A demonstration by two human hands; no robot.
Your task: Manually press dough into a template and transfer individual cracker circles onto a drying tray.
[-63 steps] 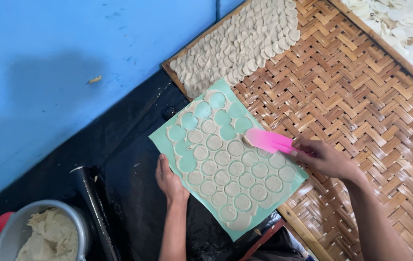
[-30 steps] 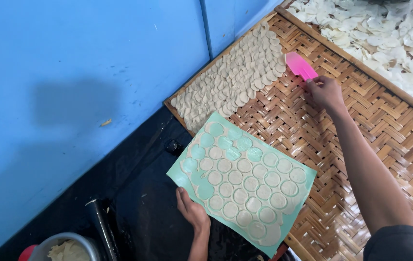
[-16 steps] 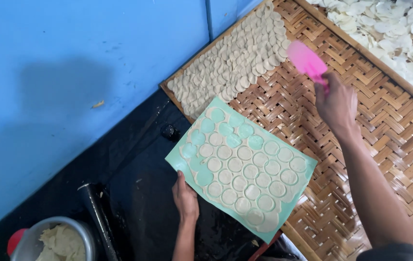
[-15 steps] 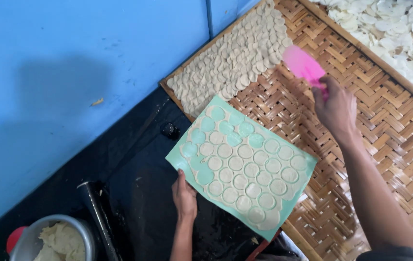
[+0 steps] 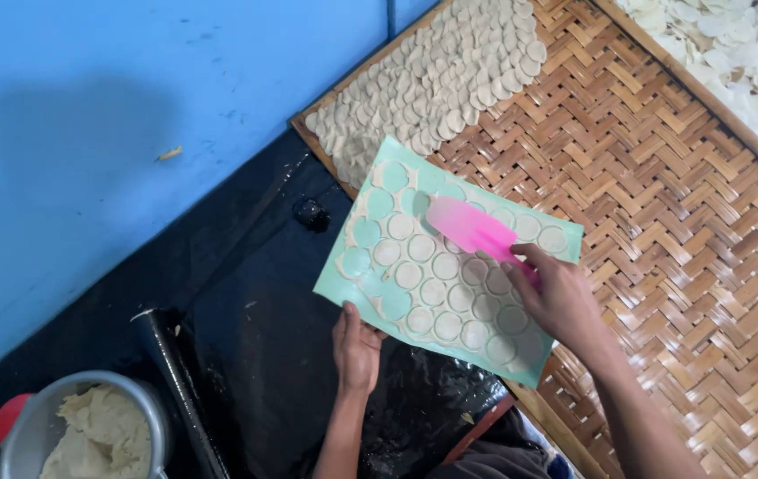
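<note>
The right hand (image 5: 561,297) has its fingers curled tight around the handle of a flat pink plastic scraper (image 5: 470,227); the blade lies on the upper middle of a thin mint-green rectangular sheet (image 5: 565,253), among rows of pale round dough discs (image 5: 444,266) (a few circles near the sheet's upper left corner show bare green). The left hand (image 5: 358,348) pinches the sheet's near edge, thumb on top, the other fingers tucked beneath and out of sight; the sheet lies tilted, half over a black plastic-covered surface (image 5: 255,328), half over the edge of a wide woven bamboo tray (image 5: 663,186).

At the tray's far left corner many small pale dough rounds (image 5: 441,80) lie overlapped in close rows; a second tray with loose white chips (image 5: 751,53) sits beyond it at upper right. A black rolling pin (image 5: 179,381) rests to the left of the left hand; near it, at the lower left corner, a grey metal bowl (image 5: 144,410) holds a lump of pale dough (image 5: 95,439), with a small red object (image 5: 8,417) just beside it. A blue wall (image 5: 131,106) fills the upper left.
</note>
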